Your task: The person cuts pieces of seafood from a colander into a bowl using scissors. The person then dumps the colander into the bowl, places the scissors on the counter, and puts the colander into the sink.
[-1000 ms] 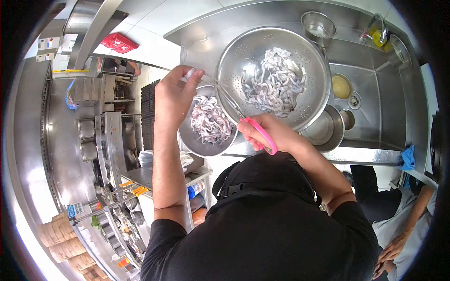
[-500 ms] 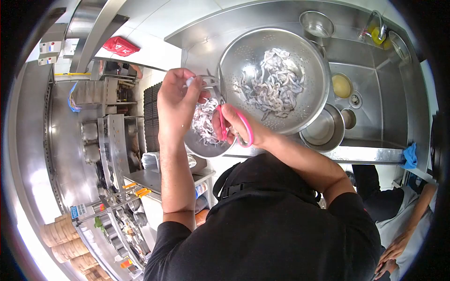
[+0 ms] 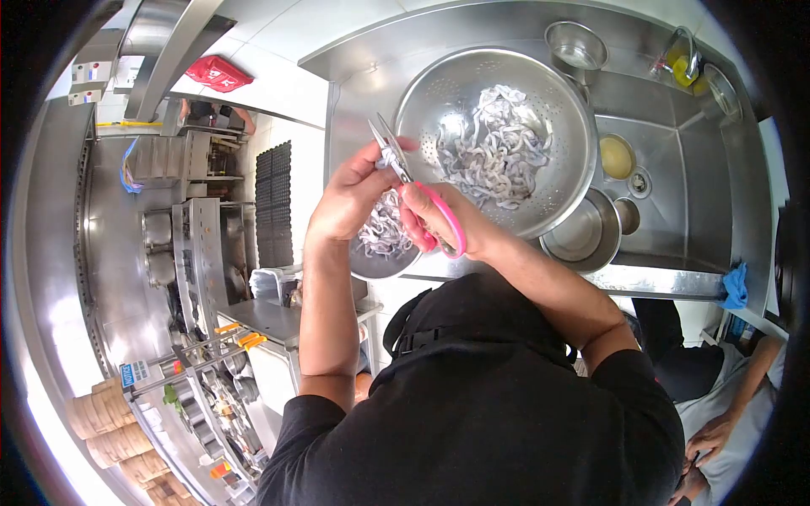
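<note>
Pink-handled scissors (image 3: 453, 226) are in my right hand (image 3: 443, 218), their blades slightly apart and pointing up and left. My left hand (image 3: 359, 194) pinches a small pale grey seafood piece (image 3: 391, 158), which lies against the blades. Both hands are over the smaller metal bowl (image 3: 375, 268), partly hiding it. Pale, tentacle-like strips (image 3: 386, 228) fill that bowl. To its right is a large perforated colander (image 3: 553, 84) holding more greyish strips (image 3: 506, 152).
A sink (image 3: 692, 185) on the right has a metal pot (image 3: 603, 240), a yellowish bowl (image 3: 616, 157) and a tap (image 3: 688, 51). A small round pan (image 3: 576, 45) stands behind. Another person's hands (image 3: 710, 438) show at lower right. A blue cloth (image 3: 735, 285) hangs at the sink edge.
My left hand has moved right with the pale piece. My right hand has brought the scissors from the colander's edge leftward and up to that piece.
</note>
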Tool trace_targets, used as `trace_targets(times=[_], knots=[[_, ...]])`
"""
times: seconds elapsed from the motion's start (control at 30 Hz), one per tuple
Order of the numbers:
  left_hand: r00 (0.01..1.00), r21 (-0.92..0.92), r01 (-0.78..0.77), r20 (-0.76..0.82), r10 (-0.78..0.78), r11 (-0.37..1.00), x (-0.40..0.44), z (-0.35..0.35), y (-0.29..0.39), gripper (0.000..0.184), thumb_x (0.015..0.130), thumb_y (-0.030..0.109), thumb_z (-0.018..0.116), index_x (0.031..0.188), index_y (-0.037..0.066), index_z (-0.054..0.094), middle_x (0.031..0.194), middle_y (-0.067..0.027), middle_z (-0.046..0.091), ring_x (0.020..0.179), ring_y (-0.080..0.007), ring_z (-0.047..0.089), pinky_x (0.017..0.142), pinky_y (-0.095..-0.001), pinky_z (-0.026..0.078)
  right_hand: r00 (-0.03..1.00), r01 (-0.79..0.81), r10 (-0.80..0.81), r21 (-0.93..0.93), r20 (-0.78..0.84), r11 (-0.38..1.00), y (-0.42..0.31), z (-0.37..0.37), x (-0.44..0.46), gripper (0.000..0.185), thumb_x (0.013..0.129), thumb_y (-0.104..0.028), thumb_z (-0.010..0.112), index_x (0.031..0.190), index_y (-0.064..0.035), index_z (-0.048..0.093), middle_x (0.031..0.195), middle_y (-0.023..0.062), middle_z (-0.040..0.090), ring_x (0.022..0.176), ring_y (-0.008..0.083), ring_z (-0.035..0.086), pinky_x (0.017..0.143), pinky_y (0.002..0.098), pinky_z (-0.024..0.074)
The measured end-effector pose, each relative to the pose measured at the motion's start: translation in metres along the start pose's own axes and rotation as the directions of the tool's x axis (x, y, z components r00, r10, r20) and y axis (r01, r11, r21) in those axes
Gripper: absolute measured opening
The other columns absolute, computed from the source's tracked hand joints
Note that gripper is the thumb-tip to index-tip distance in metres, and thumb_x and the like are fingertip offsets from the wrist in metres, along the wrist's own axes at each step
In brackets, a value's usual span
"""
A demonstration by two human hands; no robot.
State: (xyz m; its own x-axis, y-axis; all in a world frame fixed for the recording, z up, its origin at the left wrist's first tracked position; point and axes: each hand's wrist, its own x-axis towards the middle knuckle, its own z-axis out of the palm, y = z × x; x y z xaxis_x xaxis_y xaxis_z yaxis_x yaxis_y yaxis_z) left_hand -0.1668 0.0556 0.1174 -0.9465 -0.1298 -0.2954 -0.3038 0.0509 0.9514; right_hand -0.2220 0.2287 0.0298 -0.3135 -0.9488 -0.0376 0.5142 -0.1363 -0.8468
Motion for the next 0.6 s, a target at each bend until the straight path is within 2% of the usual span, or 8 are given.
trace_targets(times=[0.07,0.17,0.27,0.4,0.5,0.6], knots=[[0.998,0.040,0.058,0.028,-0.060,0.997,-0.001,-0.009,-0.008,0.029,0.107,0.009,0.053,0.133,0.001,0.061,0.111,-0.0022,0.068,0.101,-0.0118,0.061,0.093,-0.0276,0.048,1.000,0.007,-0.006,0.013,-0.026,1.000,-0.004,0.000,-0.001,0.069,0.106,-0.069,0.040,0.078,-0.0085,0.056,0.066,0.0021,0.055,0.057,0.0125,0.055,0.054,0.0280,0.0419],[0.994,0.106,-0.003,0.109,-0.009,0.994,-0.001,-0.015,-0.019,0.024,0.112,0.018,0.050,0.125,0.003,0.064,0.109,-0.0016,0.068,0.099,-0.0116,0.061,0.091,-0.0276,0.048,0.999,-0.016,0.017,0.036,-0.035,0.999,-0.013,-0.002,-0.003,0.069,0.107,-0.069,0.040,0.075,-0.0093,0.055,0.066,0.0023,0.054,0.057,0.0122,0.054,0.052,0.0276,0.0397],[0.999,0.160,-0.016,0.042,0.009,0.987,-0.004,-0.006,-0.020,0.026,0.113,0.023,0.050,0.118,0.003,0.066,0.100,-0.0003,0.067,0.094,-0.0113,0.058,0.088,-0.0300,0.049,1.000,-0.007,0.008,0.068,-0.016,0.998,-0.008,-0.004,-0.001,0.069,0.107,-0.069,0.040,0.074,-0.0100,0.053,0.064,0.0018,0.052,0.054,0.0115,0.052,0.050,0.0272,0.0374],[1.000,0.285,-0.022,0.008,0.021,0.958,-0.003,-0.014,-0.035,0.025,0.112,0.022,0.051,0.119,0.002,0.065,0.098,-0.0019,0.067,0.090,-0.0111,0.058,0.084,-0.0306,0.049,1.000,-0.024,0.025,0.107,-0.013,0.994,-0.002,-0.004,-0.001,0.069,0.106,-0.070,0.038,0.072,-0.0109,0.049,0.058,0.0001,0.048,0.048,0.0106,0.048,0.047,0.0263,0.0359],[0.995,0.405,0.041,-0.098,-0.001,0.914,-0.007,-0.017,-0.044,0.022,0.109,0.018,0.054,0.118,0.001,0.065,0.095,-0.0031,0.066,0.086,-0.0110,0.057,0.080,-0.0308,0.049,0.994,0.054,-0.035,0.181,-0.107,0.982,-0.007,-0.005,-0.002,0.069,0.100,-0.073,0.053,0.067,-0.0124,0.052,0.053,-0.0018,0.048,0.041,0.0094,0.047,0.040,0.0251,0.0348],[0.975,0.478,0.114,-0.222,-0.006,0.871,-0.017,-0.027,-0.054,0.020,0.107,0.016,0.056,0.113,0.001,0.067,0.089,-0.0025,0.064,0.082,-0.0106,0.056,0.077,-0.0296,0.048,0.990,0.091,-0.076,0.126,-0.119,0.988,-0.023,-0.020,-0.009,0.068,0.100,-0.072,0.054,0.066,-0.0128,0.052,0.053,-0.0020,0.048,0.041,0.0093,0.048,0.041,0.0251,0.0363]])
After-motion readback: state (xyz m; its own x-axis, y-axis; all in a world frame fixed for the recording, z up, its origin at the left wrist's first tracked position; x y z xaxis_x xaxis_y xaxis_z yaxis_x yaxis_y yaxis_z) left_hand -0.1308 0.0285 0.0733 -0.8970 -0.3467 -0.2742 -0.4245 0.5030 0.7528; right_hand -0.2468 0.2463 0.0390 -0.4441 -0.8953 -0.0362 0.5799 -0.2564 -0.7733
